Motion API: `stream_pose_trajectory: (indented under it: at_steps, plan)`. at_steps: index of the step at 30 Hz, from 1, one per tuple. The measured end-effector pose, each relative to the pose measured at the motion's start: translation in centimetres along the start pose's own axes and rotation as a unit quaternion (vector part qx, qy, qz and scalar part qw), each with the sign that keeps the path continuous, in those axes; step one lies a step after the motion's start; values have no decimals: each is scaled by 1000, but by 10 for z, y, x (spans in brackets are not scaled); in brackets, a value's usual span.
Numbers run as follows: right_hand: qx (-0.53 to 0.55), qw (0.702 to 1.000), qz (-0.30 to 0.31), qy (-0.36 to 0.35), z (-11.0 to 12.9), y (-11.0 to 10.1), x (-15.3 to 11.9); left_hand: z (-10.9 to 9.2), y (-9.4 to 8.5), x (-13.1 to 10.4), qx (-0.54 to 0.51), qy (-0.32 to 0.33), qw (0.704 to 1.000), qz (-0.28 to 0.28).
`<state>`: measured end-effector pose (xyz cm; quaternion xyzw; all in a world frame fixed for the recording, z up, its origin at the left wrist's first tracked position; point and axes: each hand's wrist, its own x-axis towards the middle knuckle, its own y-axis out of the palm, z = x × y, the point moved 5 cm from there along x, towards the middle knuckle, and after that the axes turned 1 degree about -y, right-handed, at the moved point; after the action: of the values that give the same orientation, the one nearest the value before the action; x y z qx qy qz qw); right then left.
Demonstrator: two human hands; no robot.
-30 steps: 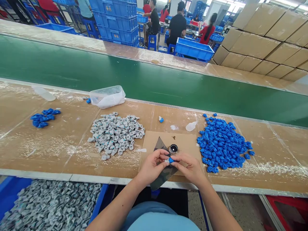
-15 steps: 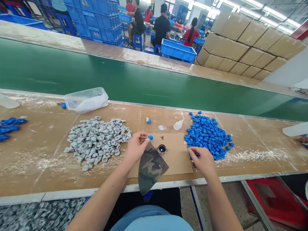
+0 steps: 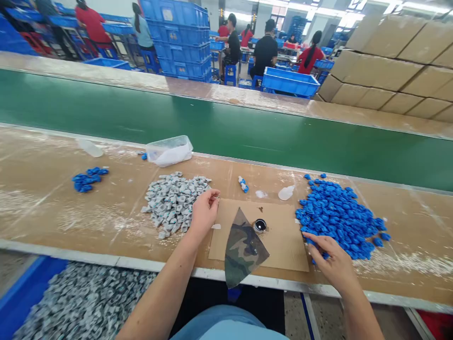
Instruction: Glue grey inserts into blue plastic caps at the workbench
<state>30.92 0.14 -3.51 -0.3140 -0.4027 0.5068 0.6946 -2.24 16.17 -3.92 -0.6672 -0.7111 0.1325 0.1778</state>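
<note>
- One blue crate full of loose grey parts sits at lower left, below the front edge of the table
- Right hand: at the near left edge of the pile of blue pieces, index finger stretched out, thumb apart from it; whether the fingertips grip a blue piece, I cannot tell
- Camouflage-patterned sheet: lying on a flat piece of cardboard, its lower end sticking out past the table edge
- Small round pot with black contents: on the cardboard, just beside the camouflage-patterned sheet
- Left hand: by the right side of the pile of grey pieces, thumb and fingers drawn close together (anything pinched there is too small to make out)
- Beyond the cardboard: blue-and-white pieces and a whitish scoop-shaped thing
- Farther left: a small cluster of blue pieces, then a clear plastic tub
- Green belt: running across behind the table
- Farthest: stacked blue crates, brown cartons and seated people
</note>
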Motion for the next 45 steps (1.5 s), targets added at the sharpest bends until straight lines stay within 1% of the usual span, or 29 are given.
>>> stream_pose_trajectory:
  at_steps: [2, 3, 5, 7, 9, 11, 13, 14, 16, 19, 22, 24, 26, 28, 31, 33, 34, 36, 38, 40, 42, 45]
  plan:
    - [56, 998, -24, -8, 2, 1, 2, 5, -24, -15, 47, 19, 999, -13]
    - [86, 996, -30, -5, 4, 2, 4, 6, -31, -22, 69, 28, 997, -1]
    - [137, 990, -31, 5, 9, 9, 7, 8, -36, -36, 107, 49, 992, 46]
    - [175, 984, -31, 13, 16, 17, 10, 8, -33, -44, 138, 78, 985, 70]
    - [207, 978, -22, 27, 22, 26, 12, 6, -26, -46, 165, 108, 979, 55]
    - [237, 970, -3, 53, 26, 35, 12, 4, -17, -40, 195, 133, 971, 36]
    - [259, 963, 12, 69, 29, 41, 13, 4, -6, -32, 236, 149, 959, 43]
    - [266, 962, 11, 66, 32, 42, 13, 4, -1, -28, 262, 154, 951, 52]
    - [276, 960, -9, 39, 37, 41, 15, 5, 6, -21, 305, 158, 937, 68]
    - [276, 961, -29, 1, 45, 40, 19, 5, 7, -17, 334, 166, 925, 75]
    - [248, 969, -10, -17, 56, 44, 23, 3, 7, -19, 362, 187, 909, 90]
    - [207, 977, -2, -47, 66, 45, 26, 2, 8, -22, 380, 204, 896, 107]
    - [173, 981, 0, -83, 78, 44, 29, 3, 9, -24, 380, 213, 892, 118]
    - [162, 981, 7, -105, 86, 44, 32, 2, 7, -27, 347, 219, 906, 106]
    - [151, 982, 16, -108, 90, 45, 35, 1, -1, -33, 232, 209, 948, 54]
    - [147, 983, 18, -106, 89, 46, 36, 2, -4, -40, 139, 177, 974, 39]
    - [145, 984, 18, -106, 88, 46, 36, 3, -4, -43, 92, 152, 983, 45]
    - [140, 984, 22, -108, 88, 47, 36, 5, 0, -51, -9, 85, 994, 74]
    - [133, 984, 25, -113, 89, 47, 37, 7, 8, -59, -111, 7, 987, 113]
    - [129, 984, 28, -116, 90, 46, 37, 7, 17, -66, -190, -57, 969, 146]
    - [130, 984, 28, -117, 90, 45, 37, 5, 24, -70, -240, -92, 953, 163]
    - [135, 984, 24, -114, 88, 42, 37, 4, 29, -73, -281, -117, 938, 168]
